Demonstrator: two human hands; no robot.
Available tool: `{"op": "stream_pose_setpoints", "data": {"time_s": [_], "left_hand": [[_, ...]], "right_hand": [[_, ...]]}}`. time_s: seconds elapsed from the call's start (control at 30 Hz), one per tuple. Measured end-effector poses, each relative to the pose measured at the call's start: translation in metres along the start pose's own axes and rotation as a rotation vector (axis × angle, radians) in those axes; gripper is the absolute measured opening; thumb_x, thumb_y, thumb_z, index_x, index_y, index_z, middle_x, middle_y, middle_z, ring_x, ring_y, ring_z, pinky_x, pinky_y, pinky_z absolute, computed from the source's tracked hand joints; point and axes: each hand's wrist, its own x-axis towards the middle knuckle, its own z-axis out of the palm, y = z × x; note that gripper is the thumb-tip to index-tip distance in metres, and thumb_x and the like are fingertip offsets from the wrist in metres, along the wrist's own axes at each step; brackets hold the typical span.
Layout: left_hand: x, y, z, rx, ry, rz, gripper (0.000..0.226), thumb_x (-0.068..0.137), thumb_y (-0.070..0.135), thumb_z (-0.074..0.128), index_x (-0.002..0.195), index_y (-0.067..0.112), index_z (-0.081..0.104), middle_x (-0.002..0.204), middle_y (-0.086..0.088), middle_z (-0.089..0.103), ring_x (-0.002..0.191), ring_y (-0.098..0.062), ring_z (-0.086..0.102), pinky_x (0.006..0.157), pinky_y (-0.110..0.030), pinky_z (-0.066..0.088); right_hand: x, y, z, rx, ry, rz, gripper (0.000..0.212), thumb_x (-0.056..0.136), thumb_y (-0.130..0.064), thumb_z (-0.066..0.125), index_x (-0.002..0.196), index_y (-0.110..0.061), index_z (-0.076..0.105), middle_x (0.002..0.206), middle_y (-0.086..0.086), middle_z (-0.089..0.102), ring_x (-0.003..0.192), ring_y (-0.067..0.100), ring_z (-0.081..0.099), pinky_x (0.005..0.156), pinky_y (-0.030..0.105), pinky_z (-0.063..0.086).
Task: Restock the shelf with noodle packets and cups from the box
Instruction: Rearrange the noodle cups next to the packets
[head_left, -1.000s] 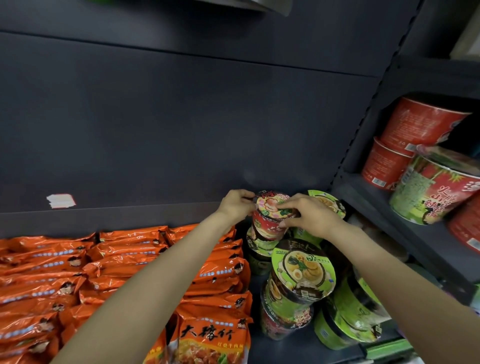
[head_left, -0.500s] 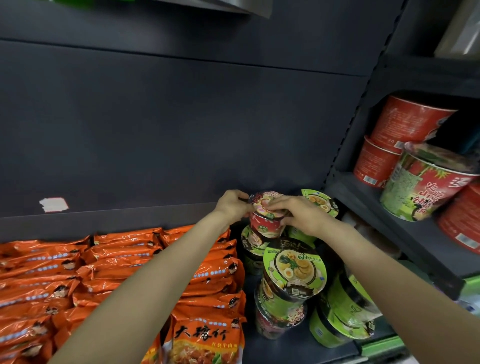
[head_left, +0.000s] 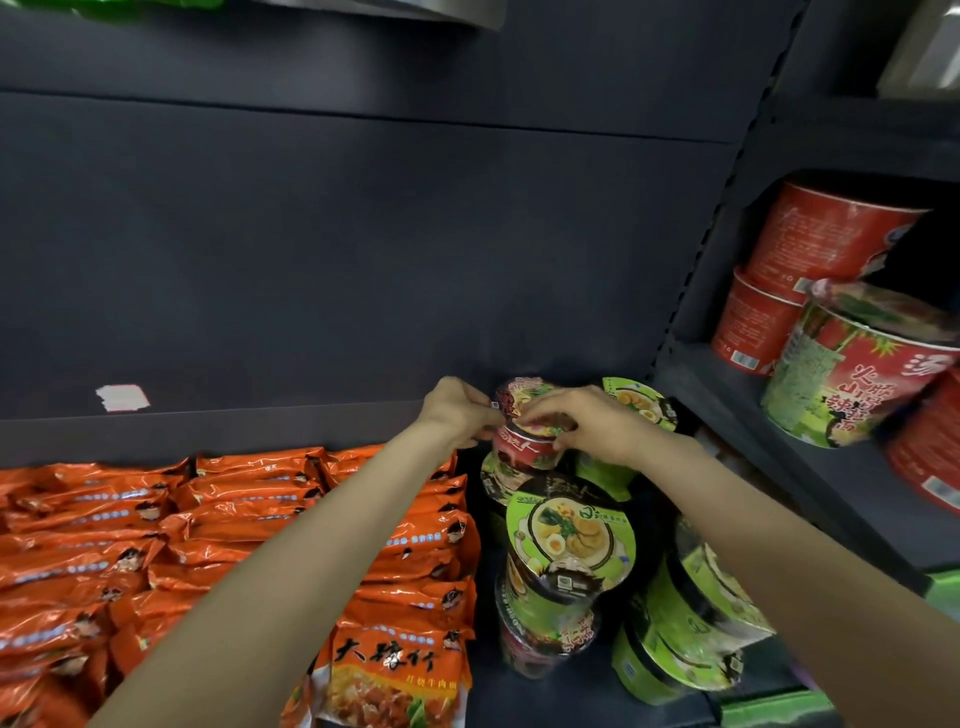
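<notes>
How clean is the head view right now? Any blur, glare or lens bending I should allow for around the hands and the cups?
Head view: dim, even light; the red cup gripped by the left hand and right hand looks soft. Glossy sheen on the orange packets. Wide-angle bending curves the shelf upright, and the big cups on the side shelf are smeared.

Red cup's (head_left: 524, 441) lid half behind both hands (head_left: 587, 426).

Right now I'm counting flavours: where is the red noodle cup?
Head view, centre: the red noodle cup tops the back stack, held between left hand and right hand.
</notes>
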Motion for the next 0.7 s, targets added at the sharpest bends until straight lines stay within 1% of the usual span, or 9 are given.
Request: {"op": "stream_pose_setpoints", "data": {"time_s": [0.07, 0.13, 0.2, 0.3, 0.37, 0.5, 0.57, 0.63, 0.7], "left_hand": [[-0.002, -0.001, -0.001, -0.014, 0.014, -0.002, 0.029, 0.081, 0.014, 0.072, 0.107, 0.006, 0.06, 0.098, -0.012, 0.07, 0.078, -0.019, 0.067, 0.072, -0.031, 0.054], [-0.005, 0.0, 0.001, -0.028, -0.014, -0.007, 0.04, 0.086, 0.02, 0.068, 0.122, 0.007, 0.054, 0.104, -0.011, 0.068, 0.086, -0.021, 0.066, 0.071, -0.032, 0.053], [-0.008, 0.002, 0.005, -0.008, -0.052, -0.008, 0.045, 0.089, 0.023, 0.064, 0.129, 0.009, 0.05, 0.108, -0.012, 0.067, 0.086, -0.019, 0.065, 0.065, -0.026, 0.052], [-0.007, 0.006, 0.008, 0.003, -0.018, -0.004, 0.038, 0.086, 0.019, 0.068, 0.12, 0.008, 0.054, 0.094, -0.01, 0.068, 0.075, -0.016, 0.064, 0.064, -0.024, 0.051], [-0.006, 0.006, 0.008, -0.035, 0.016, -0.025, 0.033, 0.081, 0.015, 0.073, 0.108, 0.01, 0.057, 0.085, -0.008, 0.067, 0.068, -0.014, 0.063, 0.062, -0.024, 0.051], [-0.005, -0.002, 0.005, -0.064, 0.046, -0.018, 0.022, 0.078, 0.017, 0.076, 0.091, 0.014, 0.059, 0.078, -0.004, 0.067, 0.063, -0.01, 0.063, 0.056, -0.022, 0.051], [-0.006, -0.001, 0.004, -0.089, 0.012, -0.007, 0.023, 0.083, 0.02, 0.072, 0.1, 0.013, 0.058, 0.086, -0.005, 0.067, 0.066, -0.012, 0.064, 0.058, -0.022, 0.053], [-0.007, 0.002, 0.003, -0.099, -0.039, -0.01, 0.035, 0.087, 0.02, 0.067, 0.118, 0.011, 0.054, 0.105, -0.012, 0.066, 0.08, -0.021, 0.067, 0.062, -0.026, 0.055], [-0.005, 0.005, 0.002, -0.062, -0.065, -0.016, 0.039, 0.088, 0.018, 0.066, 0.124, 0.008, 0.053, 0.113, -0.016, 0.064, 0.089, -0.026, 0.067, 0.07, -0.029, 0.056]], "right_hand": [[-0.002, 0.004, 0.001, 0.014, 0.013, -0.013, 0.05, 0.08, -0.004, 0.07, 0.123, -0.025, 0.059, 0.132, -0.006, 0.052, 0.122, 0.012, 0.047, 0.102, 0.026, 0.037], [-0.004, 0.006, 0.002, 0.024, 0.03, -0.018, 0.049, 0.082, -0.02, 0.071, 0.128, -0.025, 0.055, 0.127, -0.006, 0.049, 0.116, 0.008, 0.046, 0.093, 0.019, 0.035], [-0.003, 0.006, 0.004, 0.008, 0.053, -0.017, 0.05, 0.084, -0.027, 0.069, 0.131, -0.025, 0.053, 0.129, -0.006, 0.048, 0.118, 0.009, 0.045, 0.095, 0.021, 0.035], [0.0, 0.005, 0.004, -0.049, 0.051, -0.082, 0.043, 0.086, -0.016, 0.066, 0.127, -0.022, 0.058, 0.133, -0.007, 0.052, 0.123, 0.013, 0.047, 0.105, 0.03, 0.037], [-0.002, 0.006, 0.003, -0.114, 0.047, -0.119, 0.04, 0.086, -0.012, 0.065, 0.124, -0.023, 0.061, 0.135, -0.009, 0.052, 0.124, 0.012, 0.048, 0.105, 0.034, 0.039], [-0.009, 0.013, 0.005, -0.099, 0.096, -0.097, 0.042, 0.084, -0.005, 0.065, 0.121, -0.025, 0.063, 0.133, -0.011, 0.054, 0.124, 0.01, 0.048, 0.104, 0.033, 0.04], [-0.012, 0.014, 0.005, -0.018, 0.124, -0.059, 0.047, 0.082, 0.001, 0.065, 0.12, -0.026, 0.062, 0.129, -0.009, 0.053, 0.121, 0.012, 0.049, 0.102, 0.032, 0.041], [-0.012, 0.012, 0.004, 0.026, 0.106, -0.004, 0.054, 0.081, 0.004, 0.064, 0.124, -0.029, 0.058, 0.129, -0.006, 0.049, 0.12, 0.013, 0.047, 0.1, 0.031, 0.042], [-0.01, 0.01, 0.003, 0.021, 0.08, 0.028, 0.055, 0.081, -0.006, 0.069, 0.128, -0.031, 0.055, 0.13, -0.006, 0.048, 0.121, 0.013, 0.046, 0.1, 0.031, 0.041]]}}
